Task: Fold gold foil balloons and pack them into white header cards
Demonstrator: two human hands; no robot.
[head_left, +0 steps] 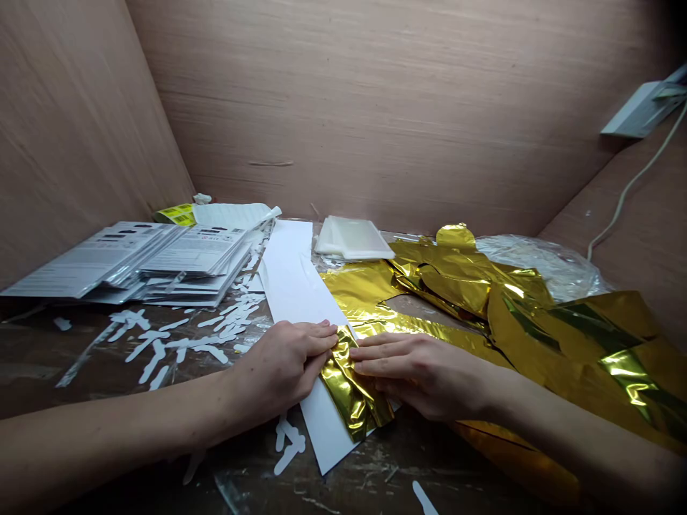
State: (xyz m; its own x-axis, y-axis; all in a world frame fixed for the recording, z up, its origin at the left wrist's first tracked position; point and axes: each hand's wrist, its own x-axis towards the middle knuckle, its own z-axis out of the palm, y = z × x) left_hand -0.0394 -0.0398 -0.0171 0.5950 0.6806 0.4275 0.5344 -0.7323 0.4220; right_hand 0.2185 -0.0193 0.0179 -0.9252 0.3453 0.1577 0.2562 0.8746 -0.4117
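A folded piece of gold foil (357,397) lies across a long white card strip (295,279) on the table. At its left edge, my left hand (287,361) is closed, with thumb and curled fingers pinching the foil. My right hand (424,372) rests from the other side, its fingers stretched out flat against the foil's surface. More gold foil (370,282) spreads flat behind my right hand, and a large crumpled heap of foil (580,343) continues to the right, partly under my right forearm.
Packaged cards (187,250) are stacked at left, with yellow labels (177,214) behind. White paper scraps (225,322) litter the table. Clear sleeves (354,239) lie at the back, a plastic bag (542,265) behind the foil. Wooden panels surround the table; a power strip (641,111) hangs right.
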